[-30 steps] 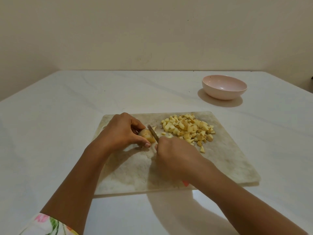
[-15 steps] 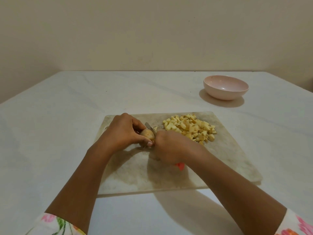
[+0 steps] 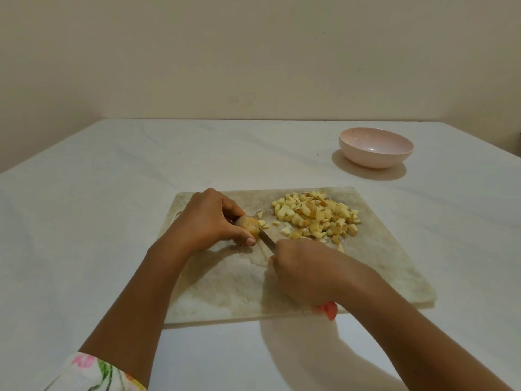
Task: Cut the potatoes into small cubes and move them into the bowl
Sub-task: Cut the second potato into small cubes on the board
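Note:
A marble cutting board (image 3: 389, 266) lies on the white table. On its left part my left hand (image 3: 208, 221) grips a brown potato piece (image 3: 249, 224) between thumb and fingers. My right hand (image 3: 307, 269) holds a knife (image 3: 266, 238) by its red handle, whose end pokes out under the wrist. The blade lies against the potato's right cut face. A heap of yellow potato cubes (image 3: 315, 217) covers the board's far right part, with a few loose cubes beside the blade. The pink bowl (image 3: 376, 147) stands empty at the back right.
The table (image 3: 84, 221) runs to a plain beige wall at the back. A floral sleeve (image 3: 93, 373) shows at the bottom left. The bowl stands apart from the board, beyond its far right corner.
My right hand has drawn back toward me with the knife, so more blade shows beside the potato. A few fresh cubes lie next to the blade. My left hand keeps its hold.

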